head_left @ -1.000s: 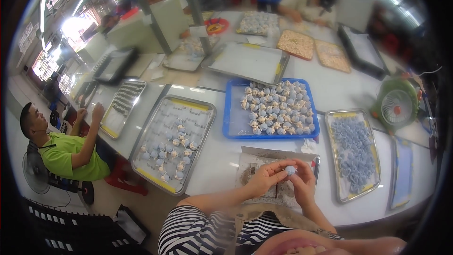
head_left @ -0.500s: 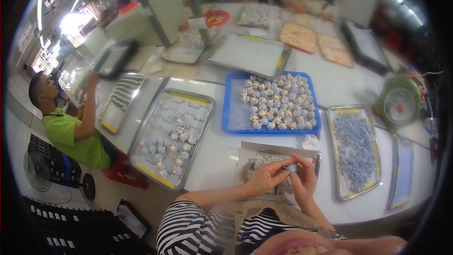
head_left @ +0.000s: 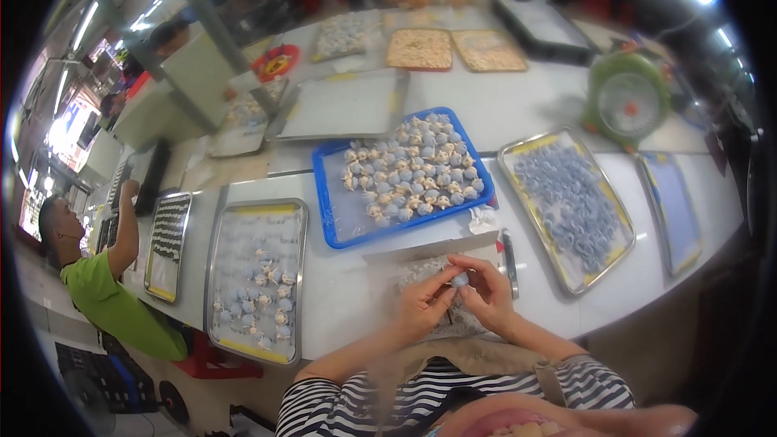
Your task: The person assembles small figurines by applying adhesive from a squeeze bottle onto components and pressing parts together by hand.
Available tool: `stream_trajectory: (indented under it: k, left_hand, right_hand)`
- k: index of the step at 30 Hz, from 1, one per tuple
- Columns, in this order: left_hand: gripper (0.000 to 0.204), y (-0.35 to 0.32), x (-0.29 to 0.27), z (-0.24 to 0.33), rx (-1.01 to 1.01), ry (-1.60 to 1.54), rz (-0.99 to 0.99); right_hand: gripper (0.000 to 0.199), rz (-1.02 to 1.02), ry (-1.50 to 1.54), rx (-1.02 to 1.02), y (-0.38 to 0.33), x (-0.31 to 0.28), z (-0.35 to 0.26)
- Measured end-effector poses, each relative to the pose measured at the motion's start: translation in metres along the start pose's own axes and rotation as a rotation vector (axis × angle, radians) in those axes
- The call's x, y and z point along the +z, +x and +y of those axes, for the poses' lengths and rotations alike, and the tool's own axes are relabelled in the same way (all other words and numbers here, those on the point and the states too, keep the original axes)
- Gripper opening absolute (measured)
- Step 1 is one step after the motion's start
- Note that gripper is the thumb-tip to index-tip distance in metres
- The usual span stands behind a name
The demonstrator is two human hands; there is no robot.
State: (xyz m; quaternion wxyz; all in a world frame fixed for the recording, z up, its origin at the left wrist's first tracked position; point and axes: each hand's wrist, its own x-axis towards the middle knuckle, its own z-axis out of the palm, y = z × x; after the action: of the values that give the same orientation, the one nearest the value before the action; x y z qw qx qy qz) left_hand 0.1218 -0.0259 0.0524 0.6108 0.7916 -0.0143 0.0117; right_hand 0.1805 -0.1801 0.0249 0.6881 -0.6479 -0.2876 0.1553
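Over a shallow cardboard box (head_left: 396, 255) at the front of the table, my left hand (head_left: 425, 299) and my right hand (head_left: 489, 290) meet. Both are closed, fingertips pinching a small rounded blue-grey piece (head_left: 460, 280) between them. Just beyond lies a blue tray (head_left: 333, 222) with many small blue-and-cream figurines (head_left: 413, 170). To the left, a metal tray (head_left: 301, 275) carries more figurines (head_left: 263, 279), grouped in its nearer half. At right, another metal tray (head_left: 522, 182) holds a heap of small blue-grey curved parts (head_left: 571, 206).
A crumpled white tissue (head_left: 483, 219) sits by the blue tray. Farther off are a lined tray (head_left: 344, 105), a green fan (head_left: 629, 101), a black tray (head_left: 542, 24) and two trays of pale pieces (head_left: 418, 48). A co-worker in green (head_left: 121, 299) handles a dark tray at left.
The view has swung to the right, so the trays sit farther left. My hands still pinch the blue-grey piece. The co-worker at left has lowered the dark tray.
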Motion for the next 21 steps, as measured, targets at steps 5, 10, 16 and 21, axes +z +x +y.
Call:
stream_trajectory:
  k: [5, 10, 16, 21]
  left_hand:
    - [0.036, 0.002, 0.002, 0.002, -0.012, -0.024, -0.043]
    - [0.036, 0.000, 0.002, -0.004, 0.021, -0.040, -0.031]
    - [0.039, 0.000, 0.001, 0.009, -0.133, -0.107, -0.053]
    - [0.039, -0.001, 0.001, 0.005, -0.128, -0.053, -0.048]
  right_hand:
    - [0.039, 0.021, 0.049, 0.050, -0.003, -0.001, -0.008]
    - [0.038, 0.003, -0.038, -0.054, -0.002, -0.001, 0.002]
    - [0.040, 0.036, -0.014, -0.011, -0.002, 0.001, -0.004]
    - [0.040, 0.034, -0.012, 0.011, -0.001, 0.002, -0.008]
